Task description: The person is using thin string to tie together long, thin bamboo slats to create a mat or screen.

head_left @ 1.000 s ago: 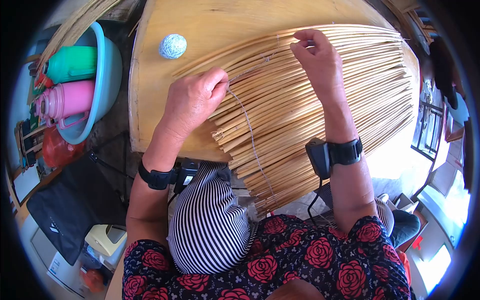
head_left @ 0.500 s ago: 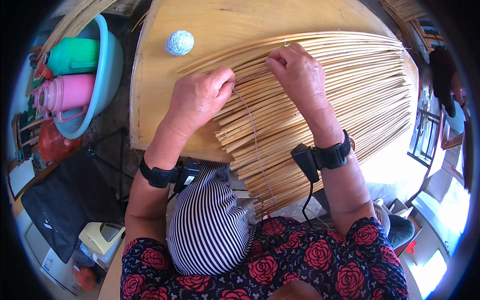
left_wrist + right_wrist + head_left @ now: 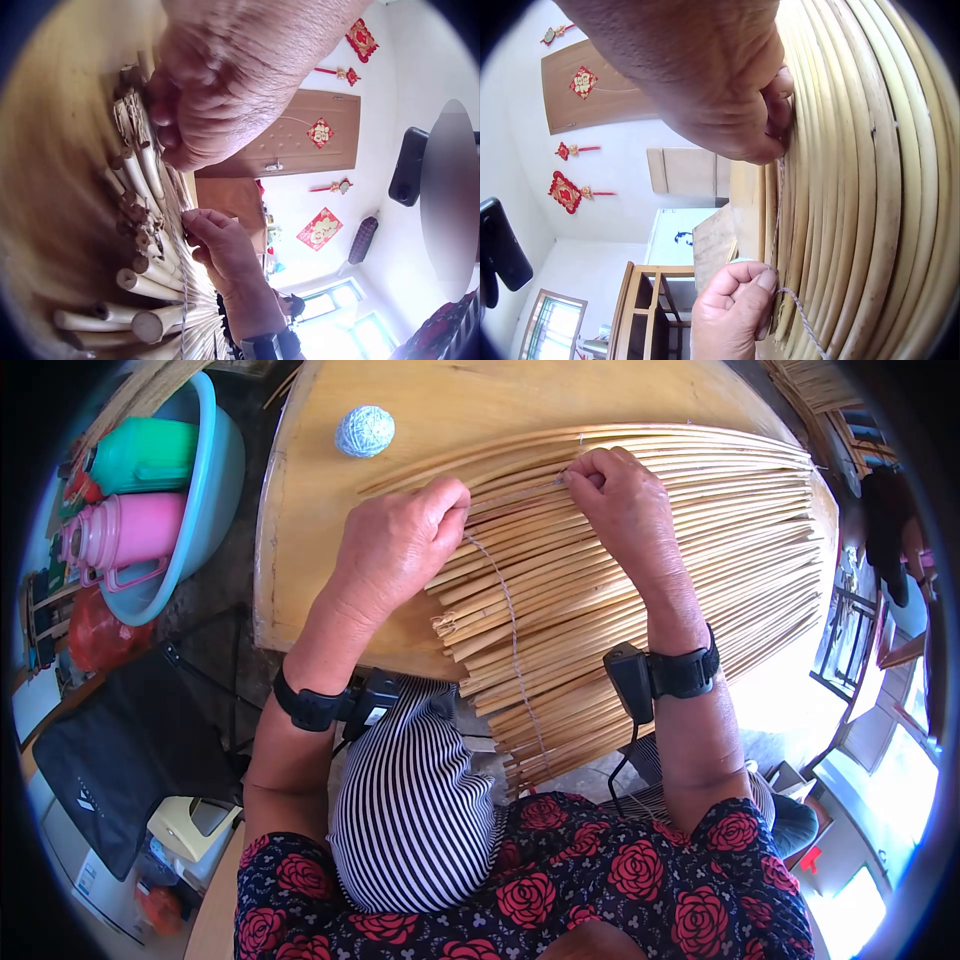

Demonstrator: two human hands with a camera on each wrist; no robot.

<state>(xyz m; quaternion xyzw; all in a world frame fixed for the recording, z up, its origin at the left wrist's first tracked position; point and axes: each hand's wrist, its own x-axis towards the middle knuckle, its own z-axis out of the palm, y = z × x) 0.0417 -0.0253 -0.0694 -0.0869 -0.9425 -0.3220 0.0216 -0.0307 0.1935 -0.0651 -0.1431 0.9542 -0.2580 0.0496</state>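
A stick mat (image 3: pixel 690 550) of pale, smooth, round canes is spread over the round wooden tabletop (image 3: pixel 420 400). Its long axis runs from the cut ends at the lower left, over the tabletop's near edge, out to the right, and the canes fan apart and bend gently along the way. The canes are bound side by side by a thin, twisted twine (image 3: pixel 512 650), which crosses them at a right angle, from the hands down toward the person's lap.

The left hand (image 3: pixel 395 550) is clenched at the mat's upper left edge, with the twine pinched between thumb and forefinger. The right hand (image 3: pixel 625 505) is curled just beside it on the topmost canes, where the same twine is nipped by its fingertips – the two hands are near but apart.

A small white ball of twine (image 3: pixel 365 431) lies on bare wood above the left hand. Off the tabletop to the left, a pink flask (image 3: pixel 125 530) and a green flask (image 3: pixel 145 455) are held in a light-blue basin (image 3: pixel 225 480).
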